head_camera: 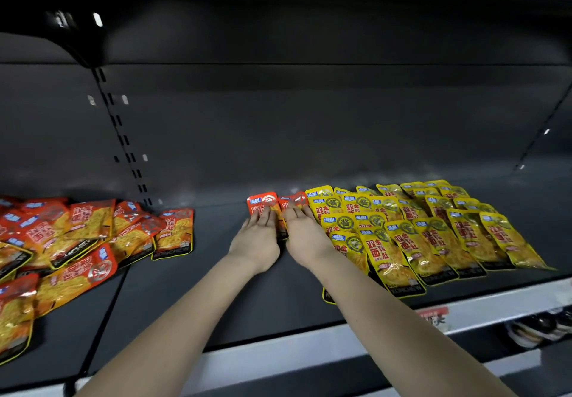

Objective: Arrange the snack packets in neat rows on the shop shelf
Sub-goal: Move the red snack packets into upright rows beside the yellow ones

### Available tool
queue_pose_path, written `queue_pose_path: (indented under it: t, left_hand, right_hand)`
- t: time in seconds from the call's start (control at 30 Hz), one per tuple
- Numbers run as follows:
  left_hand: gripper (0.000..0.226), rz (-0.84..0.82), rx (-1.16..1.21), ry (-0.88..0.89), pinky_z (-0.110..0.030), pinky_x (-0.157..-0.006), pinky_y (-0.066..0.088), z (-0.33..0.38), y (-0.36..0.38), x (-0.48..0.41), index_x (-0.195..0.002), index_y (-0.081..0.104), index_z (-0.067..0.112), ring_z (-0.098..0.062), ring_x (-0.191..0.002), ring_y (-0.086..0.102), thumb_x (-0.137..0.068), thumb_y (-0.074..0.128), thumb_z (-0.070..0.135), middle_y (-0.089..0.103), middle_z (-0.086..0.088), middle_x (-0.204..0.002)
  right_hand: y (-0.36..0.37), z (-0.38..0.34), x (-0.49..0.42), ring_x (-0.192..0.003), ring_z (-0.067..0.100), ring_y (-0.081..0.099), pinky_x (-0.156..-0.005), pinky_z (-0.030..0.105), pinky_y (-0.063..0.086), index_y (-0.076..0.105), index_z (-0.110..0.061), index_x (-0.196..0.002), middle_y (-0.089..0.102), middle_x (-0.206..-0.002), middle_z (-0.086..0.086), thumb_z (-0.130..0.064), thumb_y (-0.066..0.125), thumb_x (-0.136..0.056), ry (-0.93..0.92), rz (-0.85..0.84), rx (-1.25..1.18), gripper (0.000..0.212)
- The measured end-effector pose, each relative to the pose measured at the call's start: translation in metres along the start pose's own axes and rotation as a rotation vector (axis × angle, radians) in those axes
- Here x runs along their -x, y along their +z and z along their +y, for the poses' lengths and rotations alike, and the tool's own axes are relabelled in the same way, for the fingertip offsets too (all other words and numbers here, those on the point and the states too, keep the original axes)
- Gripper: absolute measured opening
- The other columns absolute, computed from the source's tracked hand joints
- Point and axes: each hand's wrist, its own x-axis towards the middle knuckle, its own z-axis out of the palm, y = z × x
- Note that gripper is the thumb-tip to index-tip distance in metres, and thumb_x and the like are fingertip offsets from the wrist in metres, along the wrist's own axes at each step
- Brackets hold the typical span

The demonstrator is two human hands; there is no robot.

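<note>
My left hand [258,235] lies flat, fingers straight and together, with the fingertips pressing on the lower part of the left red packet [263,202]. My right hand [305,232] is just beside it, equally flat and unclenched, its fingertips on the right red packet [295,200]. Neither hand grips anything; both simply press down. The heels of the two hands nearly touch.

These two packets lie side by side deep on the shelf [201,288], near the back wall, with their top halves showing beyond my fingers. The right one sits right against the yellow packets [433,235].

Counted: two red packets under my hands. The yellow ones run to the right in overlapping rows, about four deep. They overlap too much for an exact count, but there are well over a dozen. At the far left a loose red heap [77,229] lies jumbled and well apart from my hands. I make out at least ten packets there, and some are cut off by the frame edge.

A price tag [433,316] sits on the pale front rail below the yellow rows.
</note>
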Motion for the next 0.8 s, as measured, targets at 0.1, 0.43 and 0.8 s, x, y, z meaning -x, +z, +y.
queue_pose_path:
  t: [0.1, 0.43, 0.8]
  left_hand:
    - [0.065, 0.003, 0.017, -0.005, -0.033, -0.121, 0.004, 0.001, 0.001, 0.001, -0.15, 0.0, 0.011, -0.02, -0.147, -0.003, -0.093, 0.031, 0.016, -0.004, -0.004, -0.159]
    - [0.067, 0.045, -0.075, -0.012, -0.036, -0.12, 0.001, 0.019, -0.019, 0.02, -0.149, -0.005, 0.005, -0.024, -0.147, -0.006, -0.093, 0.03, 0.013, -0.005, -0.01, -0.159]
    - [0.088, -0.186, -0.121, 0.259, -0.042, -0.12, 0.003, 0.065, -0.005, 0.052, -0.151, 0.004, 0.02, -0.021, -0.147, -0.006, -0.086, 0.059, 0.045, -0.006, -0.002, -0.159]
  right_hand:
    - [0.001, 0.001, 0.001, -0.146, 0.028, 0.007, -0.117, 0.034, 0.016, 0.025, -0.008, -0.144, 0.022, -0.155, 0.007, -0.002, 0.045, -0.089, -0.004, 0.011, 0.002, 0.058]
    - [-0.014, -0.006, 0.0, -0.141, 0.025, 0.024, -0.116, 0.032, 0.023, 0.042, -0.009, -0.137, 0.035, -0.147, 0.011, -0.004, 0.044, -0.087, -0.099, 0.036, -0.037, 0.05]
    - [-0.052, 0.061, 0.026, -0.145, 0.023, 0.015, -0.116, 0.047, 0.019, 0.035, -0.016, -0.143, 0.019, -0.156, 0.005, -0.028, 0.042, -0.097, -0.144, -0.177, 0.233, 0.048]
